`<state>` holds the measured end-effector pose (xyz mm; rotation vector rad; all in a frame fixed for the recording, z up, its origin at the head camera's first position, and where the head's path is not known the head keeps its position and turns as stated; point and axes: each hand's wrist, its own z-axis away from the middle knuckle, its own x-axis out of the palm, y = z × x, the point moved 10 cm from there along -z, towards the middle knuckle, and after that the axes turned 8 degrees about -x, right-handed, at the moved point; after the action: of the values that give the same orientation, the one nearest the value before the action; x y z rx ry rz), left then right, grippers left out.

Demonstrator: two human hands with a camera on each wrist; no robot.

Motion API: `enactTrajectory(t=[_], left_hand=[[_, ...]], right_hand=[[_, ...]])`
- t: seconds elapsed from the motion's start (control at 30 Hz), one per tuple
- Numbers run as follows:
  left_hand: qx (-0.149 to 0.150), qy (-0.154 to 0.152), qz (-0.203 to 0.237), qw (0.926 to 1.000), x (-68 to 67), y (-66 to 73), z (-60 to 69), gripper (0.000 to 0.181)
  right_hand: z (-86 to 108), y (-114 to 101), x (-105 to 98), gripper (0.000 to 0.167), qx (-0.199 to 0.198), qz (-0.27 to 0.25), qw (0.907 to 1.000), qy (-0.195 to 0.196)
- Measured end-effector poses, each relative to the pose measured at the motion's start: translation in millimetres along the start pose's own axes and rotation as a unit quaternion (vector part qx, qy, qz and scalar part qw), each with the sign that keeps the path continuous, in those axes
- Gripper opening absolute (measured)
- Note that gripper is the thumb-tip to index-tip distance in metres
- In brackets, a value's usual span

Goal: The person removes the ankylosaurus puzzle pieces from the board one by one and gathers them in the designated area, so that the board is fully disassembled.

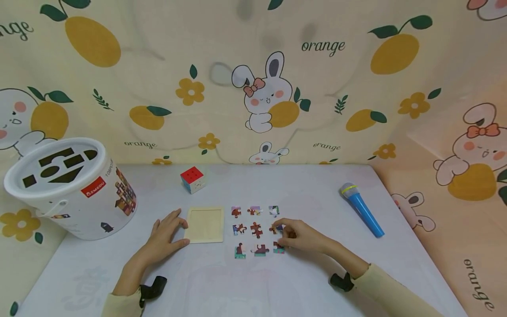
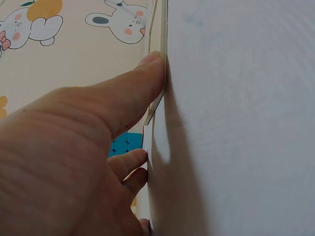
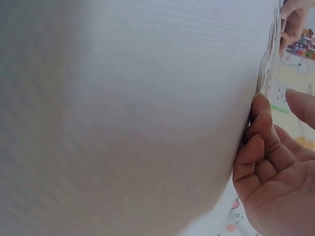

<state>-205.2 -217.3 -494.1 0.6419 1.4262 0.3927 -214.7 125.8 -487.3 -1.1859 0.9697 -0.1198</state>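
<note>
My left hand [image 1: 168,237] rests on the table at the left edge of a square wooden puzzle tray [image 1: 205,225]. Its thumb [image 2: 142,81] lies against the tray's rim, and the index fingertip touches the same side. Several jigsaw pieces, among them a brown centre piece [image 1: 256,230], lie apart in three rows right of the tray. Over the right column is my right hand [image 1: 303,236], its fingertips at the middle-row piece [image 1: 274,229] and partly covering it. In the right wrist view the right hand's thumb [image 3: 301,107] stands apart from its bent fingers [image 3: 256,147].
A white bucket [image 1: 71,207] with a shape-sorter lid stands at the left. Behind the tray sits a puzzle cube [image 1: 192,179]. A blue toy microphone [image 1: 362,210] lies to the right, and a patterned cloth backdrop [image 1: 222,88] rises along the table's far edge.
</note>
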Motion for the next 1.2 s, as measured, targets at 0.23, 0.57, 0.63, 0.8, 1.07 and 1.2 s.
enactTrajectory(t=[0.23,0.57,0.63,0.8,1.07,1.2], left_hand=[[-0.002,-0.001,0.0,1.0,0.5,-0.5,0.1,0.035],[0.001,0.0,0.006,1.0,-1.1,4.0,2.7,0.034],[0.003,0.002,0.006,1.0,-2.2,5.1,3.3,0.035],[0.008,0.006,0.004,0.9999,-2.8,6.1,3.1,0.035],[0.006,-0.002,0.006,1.0,0.0,5.1,1.9,0.035],[0.005,0.0,0.002,1.0,-0.8,5.0,1.4,0.034]], right_hand=[[0.7,-4.7,-0.6,0.041,-0.001,-0.003,1.0,-0.001],[0.7,-0.5,0.2,0.041,-0.002,-0.007,1.0,0.002],[0.5,0.4,0.4,0.041,-0.001,-0.007,1.0,0.002],[0.4,1.7,-0.4,0.04,0.0,-0.008,1.0,0.004],[1.2,0.3,-0.4,0.04,0.0,-0.014,0.9999,0.004],[1.0,-1.3,-0.8,0.041,-0.001,-0.009,0.9999,0.003]])
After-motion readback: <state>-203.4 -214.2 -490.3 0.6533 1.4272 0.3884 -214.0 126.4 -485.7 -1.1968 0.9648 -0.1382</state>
